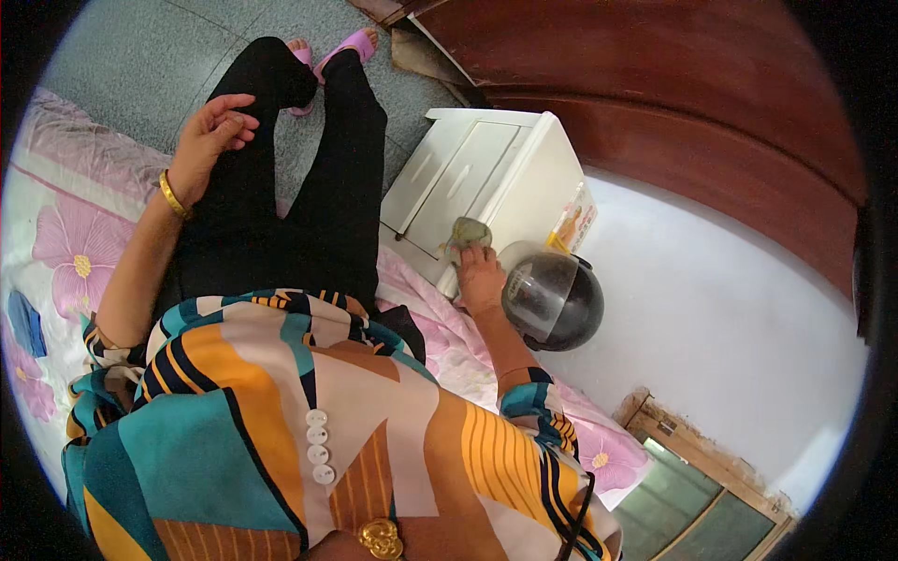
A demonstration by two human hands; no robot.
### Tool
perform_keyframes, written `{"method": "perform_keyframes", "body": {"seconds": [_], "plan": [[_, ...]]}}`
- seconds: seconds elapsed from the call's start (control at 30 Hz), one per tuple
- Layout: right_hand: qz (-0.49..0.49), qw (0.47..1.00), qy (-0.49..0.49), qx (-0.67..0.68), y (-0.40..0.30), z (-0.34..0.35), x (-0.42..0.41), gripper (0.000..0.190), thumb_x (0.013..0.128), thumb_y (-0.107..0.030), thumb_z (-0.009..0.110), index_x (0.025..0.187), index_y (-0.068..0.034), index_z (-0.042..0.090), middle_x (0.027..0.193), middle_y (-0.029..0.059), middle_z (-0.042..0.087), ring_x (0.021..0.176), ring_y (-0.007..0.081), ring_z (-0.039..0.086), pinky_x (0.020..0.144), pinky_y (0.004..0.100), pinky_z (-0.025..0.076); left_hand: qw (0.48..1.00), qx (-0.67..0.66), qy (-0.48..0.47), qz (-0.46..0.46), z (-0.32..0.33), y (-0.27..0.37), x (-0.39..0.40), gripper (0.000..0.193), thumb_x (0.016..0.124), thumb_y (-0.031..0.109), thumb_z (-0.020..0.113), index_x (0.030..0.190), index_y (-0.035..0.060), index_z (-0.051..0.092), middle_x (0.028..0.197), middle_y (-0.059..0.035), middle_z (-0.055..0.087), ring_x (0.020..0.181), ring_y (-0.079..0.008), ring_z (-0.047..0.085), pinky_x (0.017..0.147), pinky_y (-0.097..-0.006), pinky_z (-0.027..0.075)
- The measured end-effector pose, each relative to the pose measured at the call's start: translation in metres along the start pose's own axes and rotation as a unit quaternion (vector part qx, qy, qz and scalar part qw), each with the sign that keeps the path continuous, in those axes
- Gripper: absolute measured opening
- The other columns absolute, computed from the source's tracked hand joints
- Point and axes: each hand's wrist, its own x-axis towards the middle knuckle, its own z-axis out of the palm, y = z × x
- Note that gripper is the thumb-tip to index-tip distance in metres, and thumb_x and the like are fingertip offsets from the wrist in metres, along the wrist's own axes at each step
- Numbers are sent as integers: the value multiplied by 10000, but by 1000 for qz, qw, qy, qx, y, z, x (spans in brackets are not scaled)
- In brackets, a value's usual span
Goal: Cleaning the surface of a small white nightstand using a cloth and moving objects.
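Note:
My right hand (480, 277) reaches over the near edge of a white drawer cabinet (540, 182). Its fingers rest on a small grey-green object (470, 231), which looks like a folded cloth; the fingertips are partly lost against it. Right beside that wrist sits a black helmet (554, 301) with a clear visor. My left hand (223, 125) hovers above my black-trousered thigh, fingers loosely curled and apart, with nothing in it. A gold bangle (172, 193) circles the left wrist.
I sit on a bed with a pink flowered sheet (81, 259); a blue item (27, 324) lies on its left side. Beyond the cabinet stands a dark red wooden panel (666, 84). A white wall (715, 280) and a wood-framed window (694, 484) are on the right. Grey tiles (161, 63) cover the floor.

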Motion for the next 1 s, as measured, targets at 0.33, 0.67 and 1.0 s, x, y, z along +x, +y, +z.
{"method": "perform_keyframes", "body": {"seconds": [0.33, 0.67, 1.0], "plan": [[120, 960, 203, 148, 121, 17, 150, 448, 799, -139, 486, 1228, -36, 409, 1273, 138, 431, 1110, 361, 427, 940, 428, 358, 998, 50, 24, -37, 4, -1, 6, 305, 861, 108, 495, 1159, 38, 494, 890, -28, 600, 734, -77, 543, 659, -198, 435], [418, 881, 150, 163, 233, 51, 232, 478, 828, -297, 356, 1164, 36, 428, 1222, 185, 435, 1149, 322, 396, 947, 460, 315, 988, 86, 99, -79, 13, 5, 15, 288, 869, 107, 486, 1152, 57, 503, 876, -18, 602, 694, -58, 547, 590, -173, 420], [466, 869, 115, 122, 164, 30, 185, 423, 833, -345, 377, 1026, 22, 464, 1100, 193, 485, 982, 333, 516, 845, 472, 407, 993, 73, 82, -50, 10, 0, 13, 284, 865, 94, 474, 1143, 43, 503, 876, -36, 604, 691, -73, 561, 584, -181, 434]]}}
